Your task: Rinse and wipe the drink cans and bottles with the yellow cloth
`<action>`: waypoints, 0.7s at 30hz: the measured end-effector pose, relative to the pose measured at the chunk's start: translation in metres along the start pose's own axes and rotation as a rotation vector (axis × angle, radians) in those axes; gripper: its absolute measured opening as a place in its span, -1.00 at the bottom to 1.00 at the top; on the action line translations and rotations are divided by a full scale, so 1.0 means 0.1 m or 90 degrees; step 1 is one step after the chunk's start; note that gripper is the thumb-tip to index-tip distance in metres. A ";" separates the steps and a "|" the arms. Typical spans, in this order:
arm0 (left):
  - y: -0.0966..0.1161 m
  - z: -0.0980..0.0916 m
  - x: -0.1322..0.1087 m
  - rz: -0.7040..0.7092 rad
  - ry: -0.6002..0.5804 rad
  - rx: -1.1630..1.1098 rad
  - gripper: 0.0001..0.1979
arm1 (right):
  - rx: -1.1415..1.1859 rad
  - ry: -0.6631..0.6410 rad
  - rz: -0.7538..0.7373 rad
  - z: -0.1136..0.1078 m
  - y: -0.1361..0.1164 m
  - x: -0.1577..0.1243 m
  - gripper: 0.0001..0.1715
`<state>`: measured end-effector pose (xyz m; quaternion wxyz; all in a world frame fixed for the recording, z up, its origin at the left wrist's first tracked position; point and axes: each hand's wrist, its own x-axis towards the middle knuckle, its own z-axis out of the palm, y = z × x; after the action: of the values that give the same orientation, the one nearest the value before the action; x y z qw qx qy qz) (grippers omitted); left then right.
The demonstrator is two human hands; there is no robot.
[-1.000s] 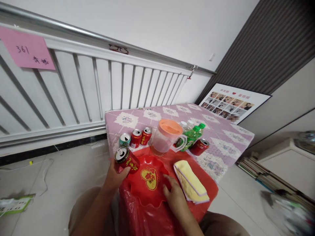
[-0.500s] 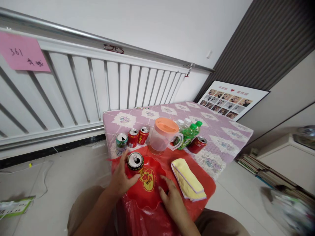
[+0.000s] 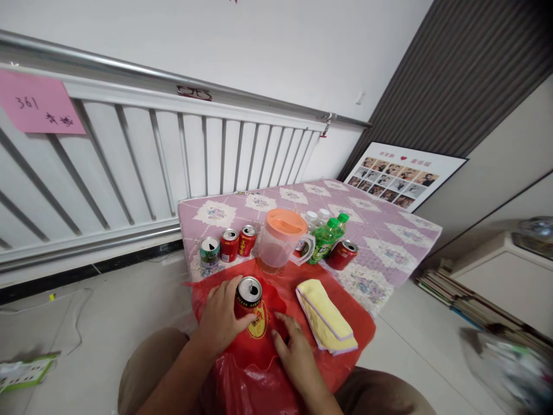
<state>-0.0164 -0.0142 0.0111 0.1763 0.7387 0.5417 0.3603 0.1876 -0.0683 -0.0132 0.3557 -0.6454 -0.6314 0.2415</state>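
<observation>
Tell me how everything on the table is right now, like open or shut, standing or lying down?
left hand: wrapped round the red can.
red can: upright, top opened, over the red tray.
right hand: open, fingers resting on the tray.
pitcher: upright, orange lid on.
yellow cloth: folded, lying flat.
green can: upright, top opened.
green bottles: caps on.
fallen can: lying on its side.

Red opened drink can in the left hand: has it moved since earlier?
Yes. The red drink can went from the left rim of the red scalloped dish to its middle.
</observation>
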 end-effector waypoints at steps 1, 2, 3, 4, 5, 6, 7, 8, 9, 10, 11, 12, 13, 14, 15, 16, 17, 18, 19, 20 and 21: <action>0.00 0.01 0.00 -0.007 -0.002 0.010 -0.27 | 0.000 0.002 -0.002 0.00 0.00 0.00 -0.55; -0.01 0.02 0.00 -0.013 -0.005 0.019 -0.27 | 0.001 0.005 -0.004 0.00 0.00 0.00 -0.56; -0.01 0.03 0.00 -0.019 -0.007 0.029 -0.28 | 0.004 0.008 -0.004 0.00 0.00 0.00 -0.57; -0.01 0.03 0.00 -0.026 -0.008 0.038 -0.27 | 0.008 0.012 -0.004 0.00 0.00 0.00 -0.58; -0.01 0.04 -0.01 -0.035 -0.008 0.046 -0.27 | 0.013 0.015 -0.003 0.00 0.00 0.00 -0.59; -0.01 0.03 -0.01 -0.043 -0.006 0.053 -0.27 | 0.016 0.018 -0.002 0.00 0.00 0.00 -0.59; -0.01 0.03 -0.01 -0.051 -0.004 0.056 -0.27 | 0.018 0.020 -0.001 0.00 -0.01 0.00 -0.59; -0.01 0.03 -0.02 -0.056 -0.001 0.057 -0.27 | 0.017 0.021 -0.001 0.00 -0.01 0.00 -0.60; -0.01 0.04 -0.02 -0.059 0.002 0.054 -0.27 | 0.014 0.019 -0.002 0.00 -0.01 0.01 -0.60; -0.01 0.04 -0.03 -0.060 0.005 0.049 -0.26 | 0.010 0.015 -0.002 0.00 -0.01 0.01 -0.59; -0.02 0.04 -0.03 -0.059 0.006 0.041 -0.23 | 0.007 0.011 -0.001 0.00 -0.01 0.01 -0.58; -0.03 0.05 -0.04 -0.057 0.008 0.031 -0.20 | 0.006 0.006 0.001 0.00 0.00 0.01 -0.57; -0.04 0.05 -0.04 -0.053 0.009 0.019 -0.16 | 0.006 0.003 0.003 0.00 0.00 0.01 -0.57; -0.04 0.06 -0.05 -0.048 0.012 0.005 -0.12 | 0.008 0.002 0.004 0.00 0.00 0.01 -0.56; -0.05 0.05 -0.06 -0.042 0.016 -0.010 -0.09 | 0.009 0.002 0.005 0.00 0.01 0.01 -0.56; -0.05 0.05 -0.06 -0.033 0.019 -0.026 -0.09 | 0.011 0.003 0.005 0.00 0.01 0.00 -0.56; -0.04 0.04 -0.06 -0.026 0.023 -0.043 -0.10 | 0.011 0.004 0.004 0.01 0.01 0.00 -0.57; -0.04 0.03 -0.07 -0.019 0.025 -0.059 -0.12 | 0.012 0.005 0.003 0.01 0.01 0.00 -0.57; -0.03 0.02 -0.07 -0.016 0.025 -0.074 -0.14 | 0.012 0.006 0.002 0.01 0.02 0.00 -0.57; -0.03 0.00 -0.07 -0.016 0.023 -0.086 -0.16 | 0.013 0.006 0.001 0.01 0.01 0.00 -0.57; -0.03 -0.01 -0.07 -0.019 0.020 -0.096 -0.17 | 0.014 0.007 0.000 0.01 0.01 0.00 -0.57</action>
<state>-0.0197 -0.0195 0.0078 0.2281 0.7096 0.5265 0.4090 0.1873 -0.0683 -0.0149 0.3662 -0.6429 -0.6266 0.2447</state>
